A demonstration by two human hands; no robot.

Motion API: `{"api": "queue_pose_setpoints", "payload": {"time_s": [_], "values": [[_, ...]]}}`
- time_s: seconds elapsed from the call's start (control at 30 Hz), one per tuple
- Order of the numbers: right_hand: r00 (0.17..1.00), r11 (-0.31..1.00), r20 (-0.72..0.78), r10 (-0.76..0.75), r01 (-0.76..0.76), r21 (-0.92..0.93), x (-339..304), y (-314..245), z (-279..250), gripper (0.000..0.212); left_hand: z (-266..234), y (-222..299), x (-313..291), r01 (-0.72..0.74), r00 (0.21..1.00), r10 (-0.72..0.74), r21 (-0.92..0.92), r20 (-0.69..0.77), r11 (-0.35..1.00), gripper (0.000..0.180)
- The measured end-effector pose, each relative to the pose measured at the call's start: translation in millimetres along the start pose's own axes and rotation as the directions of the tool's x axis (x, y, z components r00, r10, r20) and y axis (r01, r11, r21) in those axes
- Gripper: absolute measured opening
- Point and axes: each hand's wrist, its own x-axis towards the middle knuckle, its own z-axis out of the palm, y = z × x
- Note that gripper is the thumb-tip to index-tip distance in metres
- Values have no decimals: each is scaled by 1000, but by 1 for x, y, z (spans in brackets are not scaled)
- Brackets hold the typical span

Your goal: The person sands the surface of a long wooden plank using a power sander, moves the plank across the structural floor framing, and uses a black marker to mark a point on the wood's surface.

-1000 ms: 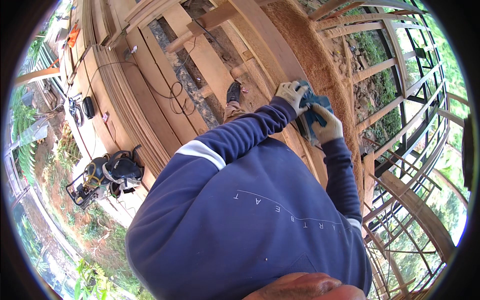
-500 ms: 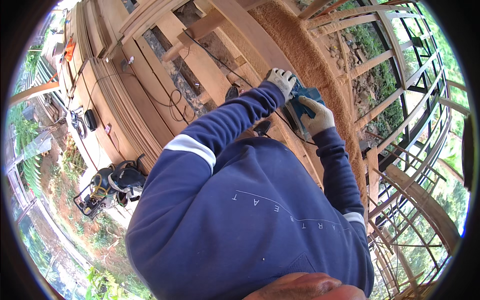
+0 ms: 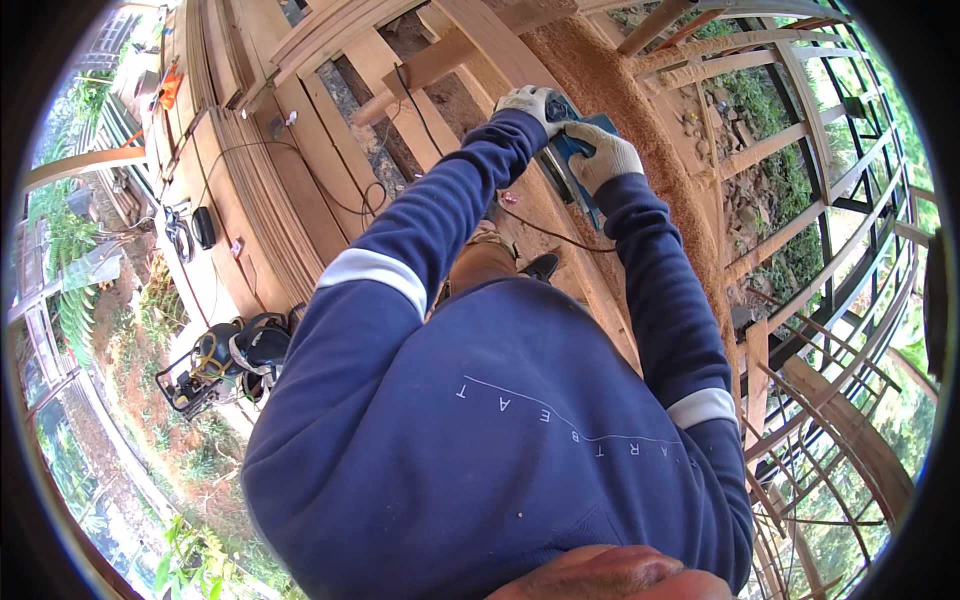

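Observation:
A teal electric hand planer (image 3: 567,147) rests on a long wooden plank (image 3: 505,45). My left hand (image 3: 525,104), in a pale work glove, is closed around its front end. The gloved right hand (image 3: 608,160) grips the planer's rear handle; its fingertips are partly hidden. Both arms reach forward from my body. The planer's metal sole shows along its left side, and a dark power cord (image 3: 555,236) trails behind it.
Thick wood shavings (image 3: 600,85) lie along the plank's right side. Stacked boards (image 3: 265,205) stand at left, with a loose cable (image 3: 340,207) over them. A machine with dark straps (image 3: 225,360) sits at lower left. A wooden and metal framework (image 3: 780,190) rises at right.
Both hands have moved forward along the plank with the planer, away from my body, and my arms are stretched further out. The cord has shifted along with it.

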Motion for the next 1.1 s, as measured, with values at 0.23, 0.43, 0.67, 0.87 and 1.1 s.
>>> {"api": "queue_pose_setpoints", "payload": {"time_s": [0.23, 0.43, 0.67, 0.87, 1.1], "values": [[1000, 998, -4, -6, 6, 58, -43, 9, -8, 40, 17, 35, -26, -104, 995, 102, 253, 18, 962, 59], [993, 986, -11, 118, -116, 116, -150, 34, -30, 45, 54, 108, -68, -534, 837, 410, 375, 362, 758, 46], [969, 957, 21, 248, -248, 149, -221, 51, -38, 48, 84, 109, -126, -565, 816, 577, -148, 48, 812, 60], [984, 978, -27, 179, -175, 114, -164, 33, -33, 47, 77, -6, -178, -134, 990, 122, -228, -66, 964, 60], [996, 999, -88, 16, -12, 46, -59, 28, -9, 40, 62, -77, -178, 146, 984, -170, -309, -51, 940, 44]]}}
